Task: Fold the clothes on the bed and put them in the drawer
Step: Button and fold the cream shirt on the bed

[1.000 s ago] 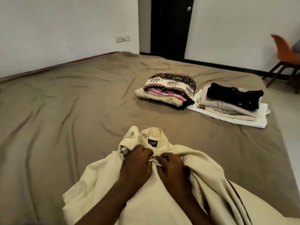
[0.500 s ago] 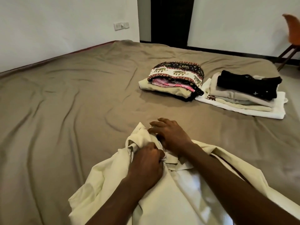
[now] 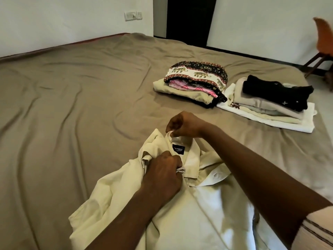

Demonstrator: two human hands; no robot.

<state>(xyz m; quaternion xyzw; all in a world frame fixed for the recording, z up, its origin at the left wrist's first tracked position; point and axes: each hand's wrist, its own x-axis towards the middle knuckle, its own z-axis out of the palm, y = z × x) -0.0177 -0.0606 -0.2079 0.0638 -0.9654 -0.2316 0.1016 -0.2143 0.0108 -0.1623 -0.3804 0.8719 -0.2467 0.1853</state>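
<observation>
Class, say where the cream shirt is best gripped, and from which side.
Grip the collar, reaching from the near side over the cream shirt. It lies farthest from the person, label up, a firm edge above bunched cloth. The right hand pinches its far edge; the left hand grips its front.

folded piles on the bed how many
2. The elephant-print pile lies far across the bed; the black-topped pile sits just right of it. None seems hidden.

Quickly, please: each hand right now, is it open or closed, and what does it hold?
Left hand: closed, grips the shirt just below the collar.
Right hand: closed, pinches the collar's far edge.
</observation>
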